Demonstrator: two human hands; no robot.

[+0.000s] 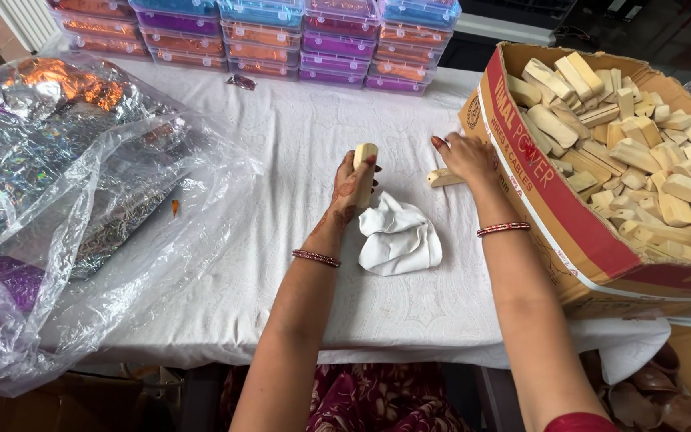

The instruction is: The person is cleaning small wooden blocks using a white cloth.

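Note:
My left hand grips a pale wooden piece upright above the white tablecloth. A crumpled white cloth lies just right of that hand. My right hand rests on a second wooden piece lying flat on the table, right beside the cardboard box. The box is full of several similar pale wooden blocks.
Clear plastic bags with shiny holographic and purple material cover the table's left side. Stacked clear containers with coloured contents line the far edge. A lower box with brown clay pieces sits at bottom right.

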